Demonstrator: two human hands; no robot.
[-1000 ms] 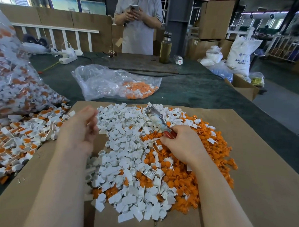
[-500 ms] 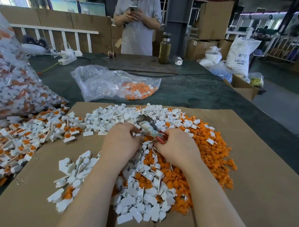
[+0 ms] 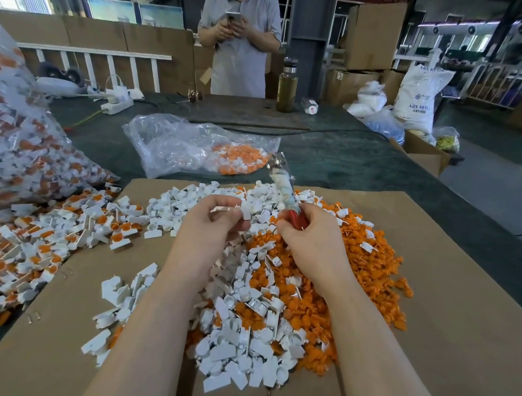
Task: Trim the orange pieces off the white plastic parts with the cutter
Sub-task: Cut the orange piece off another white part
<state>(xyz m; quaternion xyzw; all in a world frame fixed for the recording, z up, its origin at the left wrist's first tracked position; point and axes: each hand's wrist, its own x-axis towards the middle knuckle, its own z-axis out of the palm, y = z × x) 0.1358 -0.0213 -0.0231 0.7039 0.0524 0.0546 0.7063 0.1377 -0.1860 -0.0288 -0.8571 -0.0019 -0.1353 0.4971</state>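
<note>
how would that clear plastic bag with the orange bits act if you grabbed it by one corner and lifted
The clear plastic bag would probably go floppy, since it lies crumpled and slack on the table. It looks light for its size: mostly empty film. The orange pieces bunched at one end would likely slide to the lowest point and may spill if that end is open.

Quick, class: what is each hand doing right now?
Left hand: pinching a white plastic part.
Right hand: gripping the cutter by its red handle.

Both forearms are reaching toward twelve o'clock. The left hand [image 3: 213,225] is pinching with curled fingers; the right hand [image 3: 309,239] is gripping, knuckles up.
</note>
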